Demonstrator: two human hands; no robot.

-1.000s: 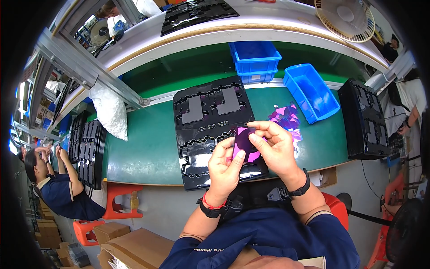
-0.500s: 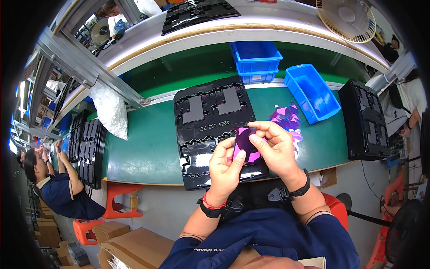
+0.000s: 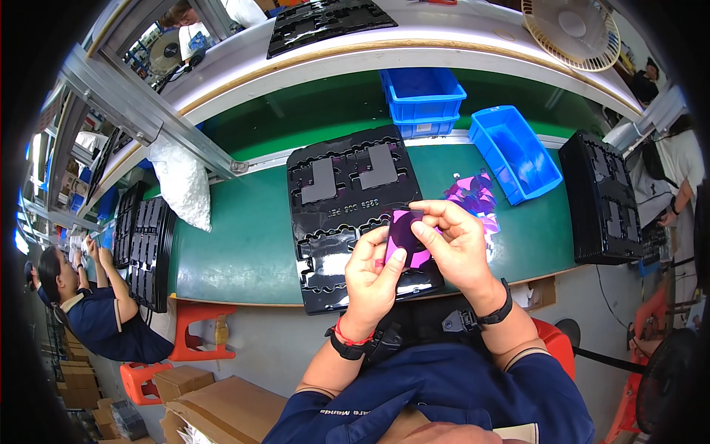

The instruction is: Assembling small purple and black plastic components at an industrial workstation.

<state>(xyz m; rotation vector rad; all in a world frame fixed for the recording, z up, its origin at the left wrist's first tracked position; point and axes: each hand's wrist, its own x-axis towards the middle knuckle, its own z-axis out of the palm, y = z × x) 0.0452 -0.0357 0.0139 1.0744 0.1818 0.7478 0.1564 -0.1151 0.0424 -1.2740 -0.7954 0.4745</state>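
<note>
Between my two hands is a thin glossy sheet piece [image 3: 403, 233], dark with magenta-purple areas. My left hand [image 3: 373, 270] grips its lower left side, thumb on top. On its right edge, my right hand [image 3: 458, 240] pinches it between thumb and fingers. Both hands hover over the near right part of a black plastic tray [image 3: 347, 205] with shaped pockets. Two grey L-shaped flat pieces, a left one [image 3: 319, 181] and a right one [image 3: 379, 167], lie in its far pockets. Right of the tray is a loose pile of purple film pieces [image 3: 473, 194].
An open blue bin [image 3: 516, 159] stands beyond the pile, with stacked blue bins [image 3: 423, 100] behind. Black trays are stacked at the right [image 3: 603, 200] and left [image 3: 151, 251]. A white bag [image 3: 180, 185] hangs by the frame post. At far left a co-worker [image 3: 103, 311] sits.
My hands and the sheet piece stay nearly still. The co-worker at far left has shifted their hands slightly.
</note>
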